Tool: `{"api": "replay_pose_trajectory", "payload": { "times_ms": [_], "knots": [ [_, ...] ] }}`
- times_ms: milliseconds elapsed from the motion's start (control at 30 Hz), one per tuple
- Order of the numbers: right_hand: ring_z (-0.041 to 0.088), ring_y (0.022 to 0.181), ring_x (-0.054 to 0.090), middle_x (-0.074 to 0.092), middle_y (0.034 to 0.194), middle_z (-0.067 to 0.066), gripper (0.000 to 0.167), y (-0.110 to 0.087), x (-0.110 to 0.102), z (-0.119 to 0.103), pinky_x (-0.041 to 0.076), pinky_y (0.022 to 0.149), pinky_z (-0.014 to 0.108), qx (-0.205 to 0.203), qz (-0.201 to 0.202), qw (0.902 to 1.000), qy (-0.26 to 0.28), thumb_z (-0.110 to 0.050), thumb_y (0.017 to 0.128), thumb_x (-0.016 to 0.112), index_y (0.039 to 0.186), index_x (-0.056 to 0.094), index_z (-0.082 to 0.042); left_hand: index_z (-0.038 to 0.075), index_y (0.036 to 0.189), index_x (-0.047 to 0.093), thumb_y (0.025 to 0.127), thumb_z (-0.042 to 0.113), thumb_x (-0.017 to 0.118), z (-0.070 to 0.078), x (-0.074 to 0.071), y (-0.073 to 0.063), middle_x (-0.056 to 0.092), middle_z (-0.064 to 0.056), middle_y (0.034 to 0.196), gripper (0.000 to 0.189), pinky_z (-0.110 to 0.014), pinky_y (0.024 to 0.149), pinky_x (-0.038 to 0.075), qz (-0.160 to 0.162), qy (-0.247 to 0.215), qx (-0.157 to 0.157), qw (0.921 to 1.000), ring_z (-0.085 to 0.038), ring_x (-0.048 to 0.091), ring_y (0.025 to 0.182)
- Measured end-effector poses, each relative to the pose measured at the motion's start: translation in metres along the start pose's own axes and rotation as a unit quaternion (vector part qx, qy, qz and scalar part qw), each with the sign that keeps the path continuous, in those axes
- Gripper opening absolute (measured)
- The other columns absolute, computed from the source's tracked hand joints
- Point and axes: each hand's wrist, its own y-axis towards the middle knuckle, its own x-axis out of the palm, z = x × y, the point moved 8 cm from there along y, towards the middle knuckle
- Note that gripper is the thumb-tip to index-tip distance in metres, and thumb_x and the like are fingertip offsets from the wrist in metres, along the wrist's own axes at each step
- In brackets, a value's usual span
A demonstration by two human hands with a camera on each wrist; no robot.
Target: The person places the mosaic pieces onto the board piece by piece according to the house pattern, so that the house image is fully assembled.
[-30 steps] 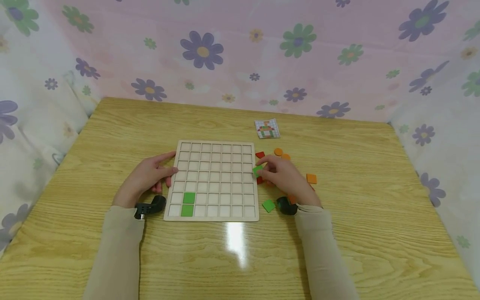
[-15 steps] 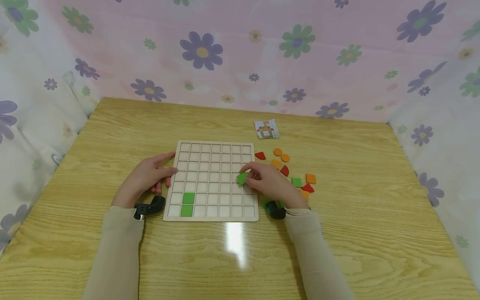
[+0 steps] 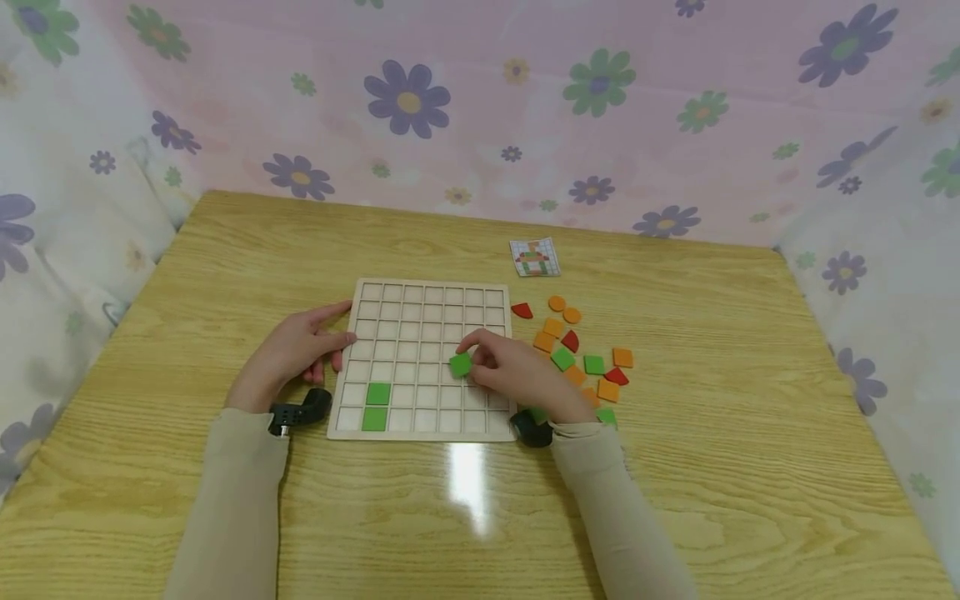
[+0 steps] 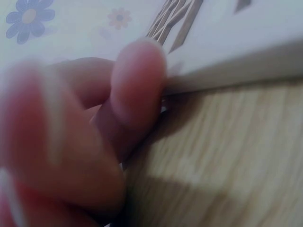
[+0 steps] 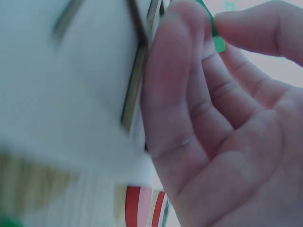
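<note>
I note two inset tiles [image 3: 376, 407] in the grid board's [image 3: 420, 436] near-left cells, then, over right of its centre, a square green tile [image 3: 460, 365], no long axis, pinched by the nearer right hand [image 3: 510, 371] and lying left of it, the left hand [image 3: 297, 346], index extended, touching the board's left edge, and a picture card [image 3: 535, 257] beyond.

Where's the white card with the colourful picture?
In the head view, the card lies beyond the far right corner of the pale wooden grid board.

One board [image 3: 427, 397], one card [image 3: 535, 257], two discs [image 3: 557, 303], three wedges [image 3: 522, 311]
</note>
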Motion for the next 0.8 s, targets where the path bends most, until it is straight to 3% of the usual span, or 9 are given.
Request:
{"api": "replay_pose_trajectory", "payload": {
  "times_ms": [400,800],
  "knots": [
    [0.013,0.067,0.051,0.057,0.079,-0.004,0.024,0.014,0.013,-0.022,0.043,0.06,0.026,0.002,-0.025,0.9992,-0.032,-0.015,0.084,0.055,0.106,0.053,-0.022,0.033,0.139,0.03,0.083,0.038,0.062,0.001,0.002,-0.001,0.058,-0.017,0.067,0.065,-0.035,0.04,0.044,-0.008,-0.028,0.008,0.9995,-0.014,0.043,0.037],
    [0.012,0.069,0.052,0.058,0.081,-0.004,0.026,0.03,0.029,-0.042,0.043,0.062,0.026,0.0,-0.048,0.9981,-0.04,-0.013,0.082,0.056,0.105,0.053,-0.023,0.03,0.14,0.03,0.085,0.033,0.06,0.004,-0.001,-0.002,0.058,-0.014,0.063,0.062,-0.036,0.041,0.045,-0.005,-0.01,0.011,0.9999,-0.015,0.044,0.037]
  ]
}}
